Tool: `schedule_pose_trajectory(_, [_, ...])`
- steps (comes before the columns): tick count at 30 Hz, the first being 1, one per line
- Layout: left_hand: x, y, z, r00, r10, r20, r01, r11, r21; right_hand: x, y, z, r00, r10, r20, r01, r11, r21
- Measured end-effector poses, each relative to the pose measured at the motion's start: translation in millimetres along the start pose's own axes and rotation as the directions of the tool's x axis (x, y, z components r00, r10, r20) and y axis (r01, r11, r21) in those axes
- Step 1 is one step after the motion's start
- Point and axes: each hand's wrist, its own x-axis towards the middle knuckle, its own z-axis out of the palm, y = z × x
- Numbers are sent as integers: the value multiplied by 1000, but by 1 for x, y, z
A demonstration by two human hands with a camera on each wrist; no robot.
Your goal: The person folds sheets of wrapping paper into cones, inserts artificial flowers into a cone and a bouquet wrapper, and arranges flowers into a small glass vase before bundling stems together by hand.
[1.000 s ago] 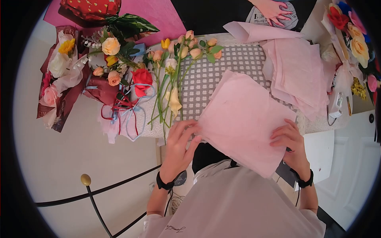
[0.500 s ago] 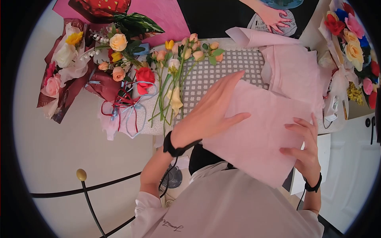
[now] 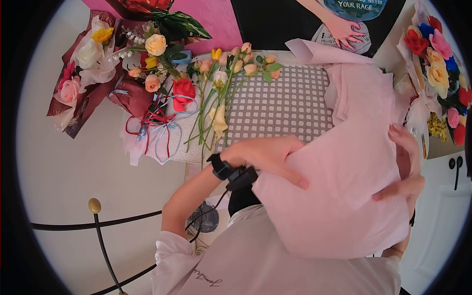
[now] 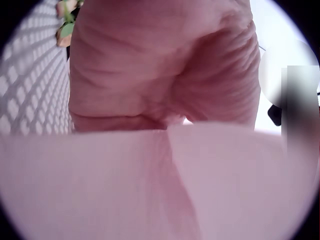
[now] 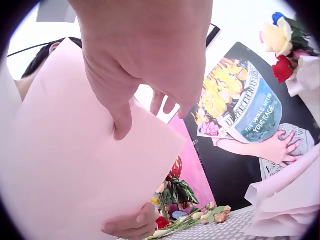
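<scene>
Pale pink wrapping paper point(image 3: 339, 187) is held up in front of the person's shirt, with both hands at its sides. The left hand point(image 3: 270, 157) grips the left edge, thumb across the front and the other fingers behind the paper. At the right edge, the right hand point(image 3: 410, 167) pinches the paper, its thumb on the front face. In the right wrist view, the right thumb point(image 5: 122, 122) presses on the sheet, and the left hand point(image 5: 132, 225) shows at the lower edge. The left wrist view shows the left palm point(image 4: 165, 70) close above the paper point(image 4: 90, 180).
More pink paper point(image 3: 364, 81) lies at the table's back right. Loose flower stems point(image 3: 206, 118) lie on the left part of the checkered cloth point(image 3: 275, 108). Wrapped bouquets point(image 3: 81, 73) and ribbons point(image 3: 155, 123) are farther left; another bouquet point(image 3: 435, 69) stands at right.
The paper has come up off the table toward the body and tilted. The left hand went from the left edge over the paper, then back to grip its edge. The right hand moved rightward.
</scene>
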Motion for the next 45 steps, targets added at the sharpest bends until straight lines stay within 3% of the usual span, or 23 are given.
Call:
schedule_pose_trajectory(3, [-9,-8,22,988,-110,-111,99,989,-107,17,12,1,978,-148,145,125,980,157])
schedule_pose_trajectory(4, [-10,-20,29,982,-45,-182,27,994,-102,19,20,8,979,-143,144,121,980,156])
schedule_pose_trajectory(5, [-12,-22,33,983,-47,-175,29,994,-106,17,29,19,993,110,48,-120,928,354])
schedule_pose_trajectory(6, [-16,-22,35,961,-70,-269,39,992,-118,15,31,29,928,372,3,-312,774,551])
schedule_pose_trajectory(8, [-26,-19,37,931,-91,-354,50,991,-124,16,17,48,772,623,128,-535,527,660])
schedule_pose_trajectory(9, [-32,-15,37,863,-100,-496,30,989,-148,8,22,50,774,621,124,-532,530,661])
schedule_pose_trajectory(10, [-36,-14,37,771,-113,-626,5,985,-172,-9,36,54,730,651,206,-542,370,755])
schedule_pose_trajectory(11, [-38,-17,37,769,-116,-629,5,984,-176,-28,53,59,686,665,297,-541,192,819])
schedule_pose_trajectory(13, [-42,-28,36,588,-158,-793,-75,966,-248,-47,69,70,602,637,482,-487,-187,853])
schedule_pose_trajectory(15, [-41,-42,34,555,-135,-821,-69,976,-206,-43,67,85,575,678,458,-518,-132,845])
schedule_pose_trajectory(16, [-41,-46,32,521,-102,-848,-68,985,-160,-33,62,90,622,665,414,-701,237,673])
schedule_pose_trajectory(17, [-40,-48,31,522,-102,-847,-66,985,-159,-23,60,95,672,631,389,-741,564,365])
schedule_pose_trajectory(18, [-38,-49,30,476,-119,-871,-28,988,-150,-13,62,101,723,612,321,-685,693,223])
schedule_pose_trajectory(21, [-33,-53,26,399,-151,-904,-48,982,-185,-1,90,109,810,531,251,-572,809,135])
schedule_pose_trajectory(26, [-24,-59,21,355,-114,-928,-278,935,-222,19,116,118,831,523,189,-547,830,106])
schedule_pose_trajectory(30, [-24,-71,24,364,-115,-924,-245,946,-214,10,127,127,884,462,68,-467,880,91])
schedule_pose_trajectory(33, [-24,-78,26,358,-101,-928,-191,965,-178,10,112,130,803,592,59,-582,760,288])
schedule_pose_trajectory(35, [-22,-78,25,352,-96,-931,-158,974,-161,9,106,131,803,595,45,-578,757,304])
schedule_pose_trajectory(36, [-19,-77,27,302,-29,-953,-87,995,-58,8,103,132,804,594,33,-572,755,320])
schedule_pose_trajectory(37, [-16,-75,29,257,43,-966,-11,999,42,6,103,133,803,595,30,-572,756,318])
schedule_pose_trajectory(38, [-12,-73,32,259,43,-965,-13,999,41,3,103,135,815,579,6,-557,780,285])
schedule_pose_trajectory(40, [-5,-69,37,171,175,-969,1,984,178,0,105,137,826,563,-19,-541,802,251])
schedule_pose_trajectory(45, [-2,-72,38,175,161,-971,5,986,164,-3,112,142,892,442,-92,-435,896,86])
